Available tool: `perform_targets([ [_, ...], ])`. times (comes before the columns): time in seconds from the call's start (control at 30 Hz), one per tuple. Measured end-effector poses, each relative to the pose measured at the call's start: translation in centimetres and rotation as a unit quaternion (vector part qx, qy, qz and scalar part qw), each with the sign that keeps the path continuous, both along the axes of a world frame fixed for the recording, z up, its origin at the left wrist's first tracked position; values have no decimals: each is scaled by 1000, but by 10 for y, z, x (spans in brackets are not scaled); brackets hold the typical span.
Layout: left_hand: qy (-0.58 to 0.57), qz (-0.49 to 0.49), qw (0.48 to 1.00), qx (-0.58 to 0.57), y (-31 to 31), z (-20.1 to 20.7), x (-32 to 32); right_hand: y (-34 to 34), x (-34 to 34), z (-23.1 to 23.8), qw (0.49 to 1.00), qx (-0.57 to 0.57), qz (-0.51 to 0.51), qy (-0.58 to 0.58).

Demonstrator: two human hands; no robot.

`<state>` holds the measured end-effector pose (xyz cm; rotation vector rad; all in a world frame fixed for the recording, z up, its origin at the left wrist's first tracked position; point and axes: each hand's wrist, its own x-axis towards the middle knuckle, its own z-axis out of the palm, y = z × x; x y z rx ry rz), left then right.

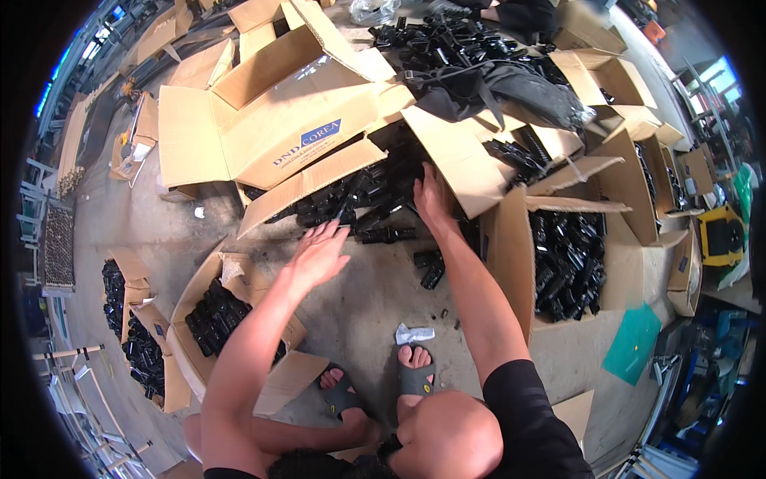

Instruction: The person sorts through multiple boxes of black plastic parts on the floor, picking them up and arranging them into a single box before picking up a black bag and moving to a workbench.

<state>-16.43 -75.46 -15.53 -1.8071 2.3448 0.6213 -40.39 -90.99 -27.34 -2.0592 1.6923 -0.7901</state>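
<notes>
A heap of glossy black plastic parts (363, 188) lies on the floor beneath and beside cardboard flaps. At its near edge is my left hand (321, 251), palm down with fingers stretched out and apart, nothing held. My right hand (432, 198) reaches farther into the heap, next to a raised cardboard flap (451, 164). Its fingers look extended, with their tips among the dark parts and hard to make out. A few loose black parts (431, 267) rest on the concrete between my forearms.
A large carton (239, 136) stands beyond the heap. Filled cartons sit at right (509, 267) and lower left (187, 339). Behind are more black parts (447, 44), a black bag (495, 92) and another person's dark-clothed leg (527, 16). White crumpled paper (415, 334) lies by my sandal.
</notes>
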Motion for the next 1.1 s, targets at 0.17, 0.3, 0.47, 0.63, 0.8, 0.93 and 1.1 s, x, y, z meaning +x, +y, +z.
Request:
perform_targets([
  [0.17,82,103,987,-90,-45,-17,-35,-99,46,-35,994,-19,-96,-46],
  [0.3,195,171,961,-97,-11,-12,-34,-171,89,-31,997,28,-76,-11],
  [0.47,234,268,934,-21,48,-20,-38,-229,101,-43,998,22,-58,-33],
  [0.63,232,332,914,17,80,-17,-22,-196,89,-68,999,6,-38,-39],
  [0.8,241,317,917,-16,81,-5,-28,-173,62,-70,999,-12,-37,-20],
  [0.93,244,281,928,-25,97,4,-42,-127,47,-45,997,-60,17,53],
  [1.1,227,238,944,-19,131,11,-57,-82,26,-14,990,67,57,108],
])
